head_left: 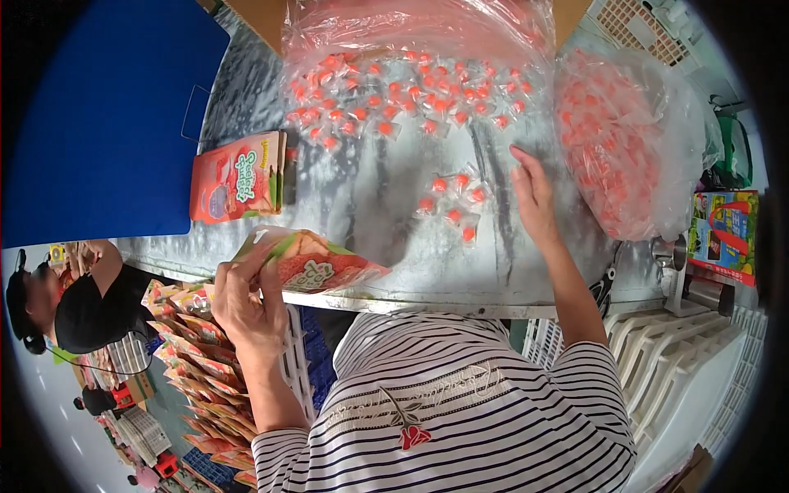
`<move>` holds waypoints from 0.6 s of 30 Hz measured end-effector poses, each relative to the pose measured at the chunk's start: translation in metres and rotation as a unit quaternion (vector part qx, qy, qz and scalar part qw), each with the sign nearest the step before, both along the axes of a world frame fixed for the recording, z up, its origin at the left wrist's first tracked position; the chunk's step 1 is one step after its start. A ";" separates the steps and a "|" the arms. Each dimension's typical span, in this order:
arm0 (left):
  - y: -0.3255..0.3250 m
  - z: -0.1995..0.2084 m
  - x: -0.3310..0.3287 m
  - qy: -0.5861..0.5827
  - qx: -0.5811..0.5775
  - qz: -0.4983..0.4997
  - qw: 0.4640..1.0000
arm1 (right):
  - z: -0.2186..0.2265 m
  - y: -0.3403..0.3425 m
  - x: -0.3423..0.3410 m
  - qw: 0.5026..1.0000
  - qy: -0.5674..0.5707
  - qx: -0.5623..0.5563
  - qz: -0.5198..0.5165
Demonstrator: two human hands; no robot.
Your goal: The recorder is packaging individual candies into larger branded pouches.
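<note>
My left hand (246, 300) pinches the top edge of a red printed pouch (316, 267), which lies tilted over the table's front edge. Its mouth seems to gape a little near my fingers. My right hand (534, 193) hovers over or rests on the table with its fingers stretched out and nothing in it. Just left of it lies a small group of wrapped red candies (453, 215), each in a clear wrapper. Farther back, many more loose wrapped candies (403, 99) are spread out. A stack of flat red pouches (238, 178) sits at the left.
A large clear bag full of candies (612, 144) stands at the right. At the back is a cardboard box (255, 18) with a plastic liner. A blue panel (107, 123) borders the left. Filled pouches (201, 361) stand below it, near another person (82, 304). White plastic crates (674, 361) are at lower right.
</note>
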State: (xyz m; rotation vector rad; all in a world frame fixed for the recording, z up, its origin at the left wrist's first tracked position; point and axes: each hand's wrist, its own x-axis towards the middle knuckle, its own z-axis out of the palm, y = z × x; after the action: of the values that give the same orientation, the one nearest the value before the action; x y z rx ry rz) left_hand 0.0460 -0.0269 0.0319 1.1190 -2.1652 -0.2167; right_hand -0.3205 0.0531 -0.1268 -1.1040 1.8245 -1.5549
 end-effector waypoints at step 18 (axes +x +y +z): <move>0.014 0.003 -0.018 -0.017 0.023 -0.063 0.998 | -0.016 -0.024 0.092 0.855 0.469 -0.064 0.212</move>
State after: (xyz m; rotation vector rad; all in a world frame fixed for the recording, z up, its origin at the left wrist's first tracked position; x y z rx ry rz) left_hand 0.0275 -0.0125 0.0345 1.0181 -2.2742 -0.3064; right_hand -0.2286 0.0292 -0.1424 -2.4364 1.7875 -0.9089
